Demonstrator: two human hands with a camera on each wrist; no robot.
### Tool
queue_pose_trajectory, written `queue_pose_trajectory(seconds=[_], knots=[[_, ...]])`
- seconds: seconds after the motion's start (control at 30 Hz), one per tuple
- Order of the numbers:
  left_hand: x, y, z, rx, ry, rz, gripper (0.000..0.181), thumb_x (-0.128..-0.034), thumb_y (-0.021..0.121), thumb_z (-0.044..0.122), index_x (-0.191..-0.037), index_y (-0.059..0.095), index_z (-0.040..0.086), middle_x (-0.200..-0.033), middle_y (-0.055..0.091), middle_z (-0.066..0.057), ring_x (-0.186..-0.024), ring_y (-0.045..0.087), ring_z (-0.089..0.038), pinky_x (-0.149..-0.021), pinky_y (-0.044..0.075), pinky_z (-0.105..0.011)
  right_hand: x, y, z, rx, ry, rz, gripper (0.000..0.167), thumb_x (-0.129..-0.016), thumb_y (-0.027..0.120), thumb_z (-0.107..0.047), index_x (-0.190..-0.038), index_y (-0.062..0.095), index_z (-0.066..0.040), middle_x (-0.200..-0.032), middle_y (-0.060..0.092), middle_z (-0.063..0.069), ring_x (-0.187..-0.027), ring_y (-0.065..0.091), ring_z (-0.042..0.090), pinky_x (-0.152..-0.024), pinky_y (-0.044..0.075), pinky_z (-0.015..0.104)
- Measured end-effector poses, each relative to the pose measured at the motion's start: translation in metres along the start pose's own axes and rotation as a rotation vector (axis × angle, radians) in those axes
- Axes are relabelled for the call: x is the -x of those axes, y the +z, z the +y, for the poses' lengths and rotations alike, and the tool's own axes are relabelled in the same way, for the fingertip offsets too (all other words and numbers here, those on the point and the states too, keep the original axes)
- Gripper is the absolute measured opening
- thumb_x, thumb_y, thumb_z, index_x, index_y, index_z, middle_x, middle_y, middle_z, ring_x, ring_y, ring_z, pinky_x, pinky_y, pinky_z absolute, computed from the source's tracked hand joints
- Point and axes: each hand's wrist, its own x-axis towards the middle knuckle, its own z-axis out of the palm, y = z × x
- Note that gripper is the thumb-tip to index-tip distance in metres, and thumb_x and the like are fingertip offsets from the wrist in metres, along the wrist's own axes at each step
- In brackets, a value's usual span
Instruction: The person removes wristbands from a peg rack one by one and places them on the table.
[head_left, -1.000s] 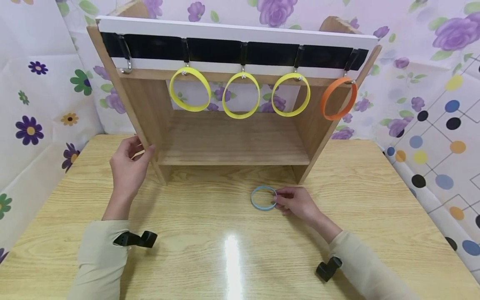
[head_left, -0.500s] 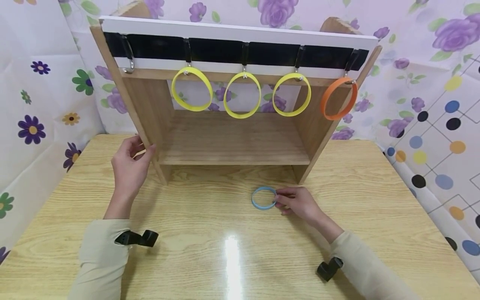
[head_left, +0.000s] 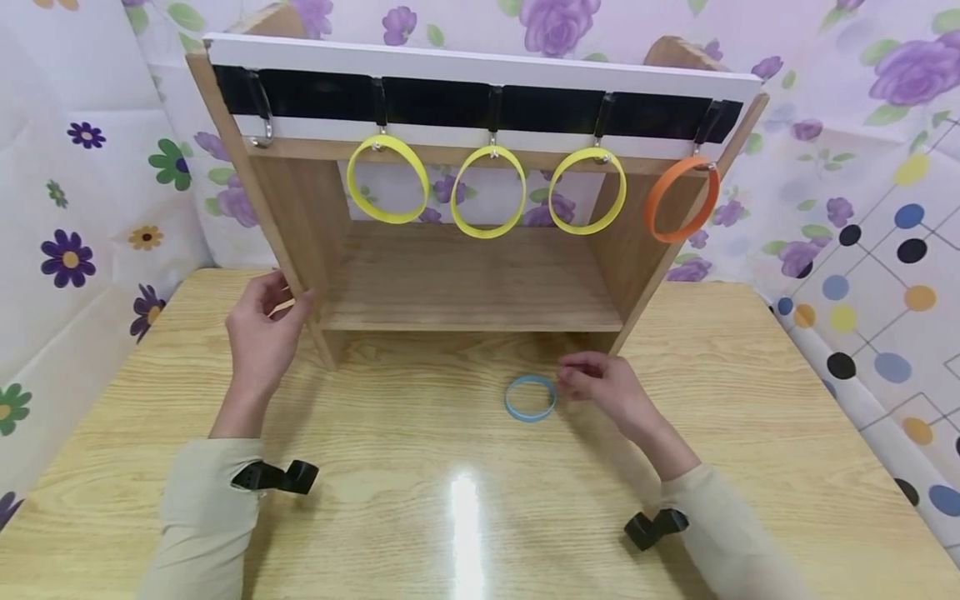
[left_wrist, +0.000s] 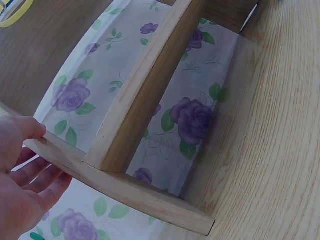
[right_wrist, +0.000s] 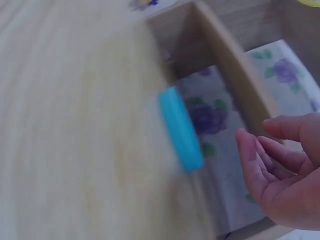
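A wooden shelf (head_left: pixel 480 287) stands on the table, and my left hand (head_left: pixel 264 329) grips the edge of its left side panel (left_wrist: pixel 150 202). In the left wrist view the thumb lies on one face and the fingers go round the other. A blue ring (head_left: pixel 530 418) lies on the table before the shelf, seen edge-on and blurred in the right wrist view. Just right of the ring is my right hand (head_left: pixel 607 387), apart from it, with nothing between thumb and fingers.
Along the shelf's top runs a white and black rail (head_left: pixel 435 104) with hooks. Yellow rings (head_left: pixel 487 232) hang from the middle hooks and an orange ring (head_left: pixel 654 208) from the rightmost. The leftmost hook (head_left: pixel 264 137) carries no ring. Flowered cloth (head_left: pixel 555 25) covers the walls behind.
My right hand has let go of the blue ring and moved slightly up and right. The ring stays on the table. My left hand keeps its grip on the shelf's side.
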Motion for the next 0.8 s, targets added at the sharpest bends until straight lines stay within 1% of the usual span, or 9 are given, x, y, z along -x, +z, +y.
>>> queue_pose_trajectory(seconds=[0.1, 0.27, 0.37, 0.43, 0.5, 0.57, 0.67, 0.73, 0.8], knots=[[0.0, 0.0, 0.0, -0.004, 0.009, 0.002, 0.037, -0.0889, 0.066, 0.01, -0.121, 0.058, -0.006, -0.112, 0.062, -0.007, -0.098, 0.059, -0.004, -0.085, 0.052, -0.02, -0.001, 0.003, -0.011, -0.04, -0.027, -0.011, 0.034, -0.095, 0.058, -0.003, -0.122, 0.053, 0.017, -0.111, 0.06, 0.032, -0.099, 0.065, 0.033, -0.087, 0.054, 0.047], [0.0, 0.0, -0.001, 0.0, 0.024, 0.006, 0.036, -0.0887, 0.067, 0.01, -0.12, 0.059, -0.006, -0.11, 0.062, -0.005, -0.097, 0.059, -0.004, -0.086, 0.052, -0.021, 0.002, 0.013, -0.037, -0.03, -0.07, -0.054, 0.031, -0.095, 0.061, -0.009, -0.12, 0.059, 0.01, -0.108, 0.065, 0.025, -0.102, 0.063, 0.037, -0.088, 0.051, 0.054], [0.0, 0.0, -0.001, 0.007, 0.035, 0.005, 0.035, -0.0891, 0.066, 0.009, -0.119, 0.058, -0.007, -0.11, 0.062, -0.006, -0.097, 0.059, -0.003, -0.086, 0.052, -0.022, 0.004, 0.02, -0.055, -0.034, -0.105, -0.091, 0.033, -0.096, 0.061, -0.011, -0.121, 0.059, 0.009, -0.11, 0.065, 0.024, -0.101, 0.064, 0.034, -0.088, 0.052, 0.052], [0.0, -0.001, -0.001, 0.009, 0.035, 0.004, 0.035, -0.089, 0.066, 0.009, -0.12, 0.059, -0.006, -0.111, 0.062, -0.007, -0.097, 0.059, -0.004, -0.086, 0.052, -0.022, 0.005, 0.025, -0.069, -0.039, -0.13, -0.113, 0.034, -0.096, 0.061, -0.011, -0.122, 0.058, 0.009, -0.112, 0.065, 0.024, -0.1, 0.066, 0.03, -0.087, 0.054, 0.047], [0.0, -0.001, -0.002, 0.009, 0.032, 0.003, 0.035, -0.089, 0.066, 0.01, -0.12, 0.059, -0.006, -0.11, 0.062, -0.007, -0.097, 0.059, -0.004, -0.085, 0.052, -0.021, 0.005, 0.029, -0.082, -0.034, -0.156, -0.126, 0.034, -0.097, 0.06, -0.012, -0.123, 0.058, 0.009, -0.111, 0.066, 0.021, -0.099, 0.067, 0.026, -0.087, 0.055, 0.042], [0.0, -0.001, -0.002, 0.015, 0.03, 0.003, 0.035, -0.0888, 0.067, 0.009, -0.12, 0.059, -0.006, -0.109, 0.062, -0.005, -0.096, 0.059, -0.004, -0.085, 0.052, -0.02, 0.006, 0.033, -0.098, -0.042, -0.186, -0.131, 0.032, -0.097, 0.059, -0.01, -0.123, 0.059, 0.009, -0.111, 0.067, 0.019, -0.099, 0.067, 0.025, -0.087, 0.055, 0.04], [0.0, 0.0, -0.003, 0.024, 0.036, 0.004, 0.035, -0.0886, 0.067, 0.008, -0.119, 0.058, -0.007, -0.107, 0.062, -0.004, -0.096, 0.06, -0.004, -0.084, 0.052, -0.019, 0.005, 0.037, -0.12, -0.042, -0.251, -0.128, 0.029, -0.097, 0.059, -0.008, -0.122, 0.06, 0.007, -0.109, 0.068, 0.016, -0.101, 0.066, 0.027, -0.086, 0.055, 0.039], [0.0, 0.001, -0.003, 0.028, 0.041, 0.003, 0.034, -0.0887, 0.066, 0.007, -0.119, 0.058, -0.007, -0.106, 0.062, -0.003, -0.096, 0.06, -0.004, -0.084, 0.052, -0.019, 0.003, 0.04, -0.134, -0.04, -0.306, -0.129, 0.028, -0.097, 0.058, -0.007, -0.121, 0.061, 0.007, -0.11, 0.067, 0.017, -0.101, 0.066, 0.028, -0.085, 0.055, 0.039], [-0.001, 0.001, -0.003, 0.023, 0.044, 0.001, 0.035, -0.0888, 0.066, 0.007, -0.119, 0.058, -0.007, -0.107, 0.062, -0.003, -0.096, 0.059, -0.003, -0.084, 0.052, -0.019, 0.001, 0.043, -0.148, -0.028, -0.359, -0.125, 0.027, -0.097, 0.059, -0.007, -0.12, 0.062, 0.006, -0.11, 0.068, 0.017, -0.1, 0.066, 0.028, -0.083, 0.056, 0.039]])
